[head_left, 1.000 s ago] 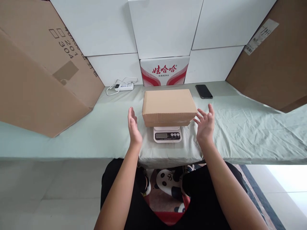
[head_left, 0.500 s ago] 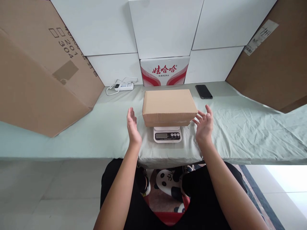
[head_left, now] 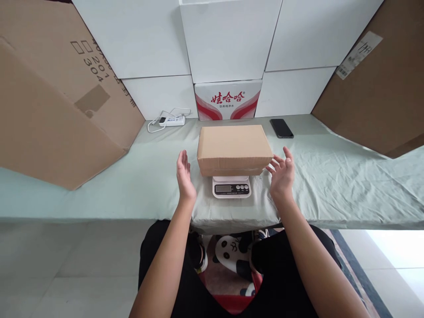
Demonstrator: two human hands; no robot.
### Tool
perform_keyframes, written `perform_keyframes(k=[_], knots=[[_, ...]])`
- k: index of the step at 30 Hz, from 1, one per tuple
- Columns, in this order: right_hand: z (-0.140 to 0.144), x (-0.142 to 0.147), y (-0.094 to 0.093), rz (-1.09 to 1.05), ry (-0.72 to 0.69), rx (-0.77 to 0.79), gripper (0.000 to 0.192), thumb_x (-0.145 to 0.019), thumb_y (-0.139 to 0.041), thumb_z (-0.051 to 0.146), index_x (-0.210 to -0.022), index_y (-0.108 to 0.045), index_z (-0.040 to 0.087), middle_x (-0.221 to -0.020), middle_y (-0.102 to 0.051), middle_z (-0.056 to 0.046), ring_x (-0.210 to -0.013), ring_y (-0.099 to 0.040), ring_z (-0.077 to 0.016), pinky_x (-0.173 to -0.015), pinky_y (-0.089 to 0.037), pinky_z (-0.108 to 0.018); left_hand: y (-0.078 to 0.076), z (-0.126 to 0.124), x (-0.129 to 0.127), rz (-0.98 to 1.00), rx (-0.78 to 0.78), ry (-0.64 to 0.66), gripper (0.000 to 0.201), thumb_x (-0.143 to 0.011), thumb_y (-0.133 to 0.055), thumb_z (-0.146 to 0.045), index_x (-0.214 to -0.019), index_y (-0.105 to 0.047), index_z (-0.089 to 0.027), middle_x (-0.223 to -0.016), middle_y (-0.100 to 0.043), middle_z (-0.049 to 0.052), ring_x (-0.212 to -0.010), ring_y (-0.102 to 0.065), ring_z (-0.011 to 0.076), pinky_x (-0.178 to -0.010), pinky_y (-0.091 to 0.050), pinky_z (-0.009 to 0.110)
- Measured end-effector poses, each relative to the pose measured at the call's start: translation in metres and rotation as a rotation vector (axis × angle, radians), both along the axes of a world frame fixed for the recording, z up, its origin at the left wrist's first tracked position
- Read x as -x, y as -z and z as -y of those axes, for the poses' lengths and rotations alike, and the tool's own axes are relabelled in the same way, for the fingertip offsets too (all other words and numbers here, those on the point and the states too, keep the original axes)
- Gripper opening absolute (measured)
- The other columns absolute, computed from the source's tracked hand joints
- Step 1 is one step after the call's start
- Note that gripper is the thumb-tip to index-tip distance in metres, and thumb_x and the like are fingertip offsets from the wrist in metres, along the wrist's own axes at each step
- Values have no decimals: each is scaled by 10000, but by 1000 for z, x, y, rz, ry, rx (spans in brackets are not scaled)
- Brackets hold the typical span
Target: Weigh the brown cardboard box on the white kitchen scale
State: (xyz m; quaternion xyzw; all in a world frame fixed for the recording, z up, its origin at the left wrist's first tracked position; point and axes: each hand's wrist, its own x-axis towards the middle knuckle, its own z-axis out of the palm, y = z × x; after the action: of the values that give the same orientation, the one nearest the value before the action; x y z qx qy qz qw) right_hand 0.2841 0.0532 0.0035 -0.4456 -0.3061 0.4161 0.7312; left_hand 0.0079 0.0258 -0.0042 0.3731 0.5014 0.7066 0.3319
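A closed brown cardboard box [head_left: 233, 148] rests on a small white digital scale [head_left: 231, 187] in the middle of the table. My left hand [head_left: 184, 177] hovers open just left of the box, palm facing it, not touching. On the other side my right hand [head_left: 281, 175] is open too, its fingertips close to the box's right front corner. Neither hand holds anything.
A pale green cloth [head_left: 331, 176] covers the table. A black phone [head_left: 281, 128] lies behind the box to the right, a white power strip [head_left: 170, 119] behind to the left. Large cardboard sheets [head_left: 49, 106] lean at both sides; white boxes and a red-printed carton [head_left: 228, 100] stand behind.
Both hands have drawn slightly inward toward the box. The box and scale have not moved.
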Motion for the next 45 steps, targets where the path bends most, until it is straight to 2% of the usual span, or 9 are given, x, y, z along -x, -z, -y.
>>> perform_keyframes(k=[7, 13, 20, 26, 32, 38, 45], knots=[[-2, 0, 1, 2, 21, 4, 637, -858, -651, 696, -1404, -667, 367, -1108, -719, -14, -1051, -704, -211, -878, -496, -367, 5, -1, 0, -24, -11, 8, 844, -1073, -328, -826, -1697, -509, -287, -1876, -410, 131, -1771, -351, 262, -1438, -322, 453], [-1, 0, 0, 11, 5, 4, 665, -854, -642, 717, -1415, -649, 360, -1117, -686, -26, -1067, -693, -225, -881, -483, -374, 6, -1, -1, -12, 0, 9, 780, -1094, -316, -790, -1676, -534, -318, -1870, -428, 108, -1761, -375, 249, -1436, -328, 458], [-1, 0, -1, -18, 14, 29, 633, -863, -642, 699, -1400, -647, 365, -1105, -687, -16, -1055, -694, -220, -890, -490, -375, 1, -1, -3, 53, 4, 18, 820, -1083, -367, -755, -1677, -518, -209, -1865, -418, 171, -1758, -382, 265, -1435, -323, 442], [-3, -1, 1, -33, 1, 34, 624, -867, -634, 692, -1396, -645, 361, -1085, -682, -17, -1033, -695, -224, -862, -493, -375, 5, -2, -3, 12, 4, 16, 788, -1083, -336, -799, -1652, -558, -300, -1852, -456, 127, -1750, -398, 261, -1434, -331, 466], [-4, -1, 3, -56, 4, 28, 638, -853, -653, 685, -1392, -650, 344, -1063, -687, -10, -1012, -697, -214, -851, -484, -359, 7, -2, -3, 5, -5, 27, 866, -1053, -350, -849, -1671, -540, -273, -1852, -450, 152, -1750, -399, 278, -1425, -349, 460], [-5, -1, 4, -46, -6, 21, 589, -863, -656, 679, -1359, -667, 361, -1042, -691, -8, -1004, -695, -212, -819, -500, -355, 9, -1, -4, 5, -15, 41, 818, -1064, -359, -837, -1648, -571, -305, -1836, -482, 130, -1739, -423, 274, -1424, -352, 465], [-5, 1, 5, -71, -29, 15, 579, -865, -685, 662, -1349, -680, 346, -1025, -688, -9, -963, -672, -197, -788, -490, -347, 9, -1, -5, 29, -5, 51, 811, -1064, -382, -820, -1636, -584, -281, -1824, -499, 140, -1732, -436, 278, -1426, -352, 457]])
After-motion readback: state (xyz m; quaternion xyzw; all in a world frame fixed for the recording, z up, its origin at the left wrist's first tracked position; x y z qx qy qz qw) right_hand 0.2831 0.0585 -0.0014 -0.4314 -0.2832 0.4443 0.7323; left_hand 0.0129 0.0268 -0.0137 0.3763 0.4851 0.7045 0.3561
